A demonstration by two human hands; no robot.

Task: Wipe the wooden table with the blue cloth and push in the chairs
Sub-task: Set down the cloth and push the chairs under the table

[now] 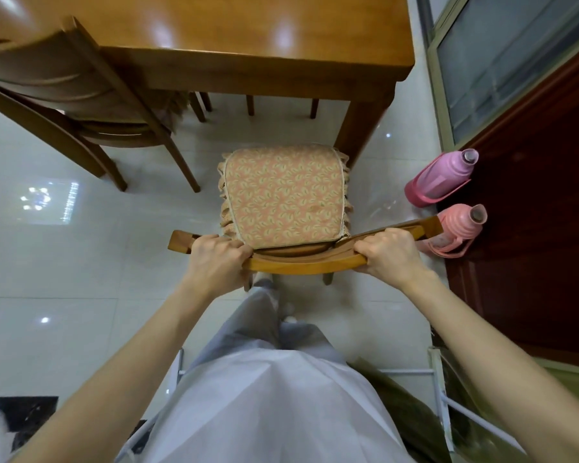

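Gripping chair (301,264) with hands (214,259) (390,253), flasks (443,177) (458,228) beside

The glossy pale tiled floor (81,262) carries everything in front of me. On it stands the wooden table (248,28), its polished top catching the lights. The cushioned chair (298,264) stands on the tiles just short of the table's corner leg. A second chair (64,78) stands to its left, close against the table's edge. On my right, two flasks stand on the floor near each other, a purple-pink flask (442,177) and a salmon flask (455,232).
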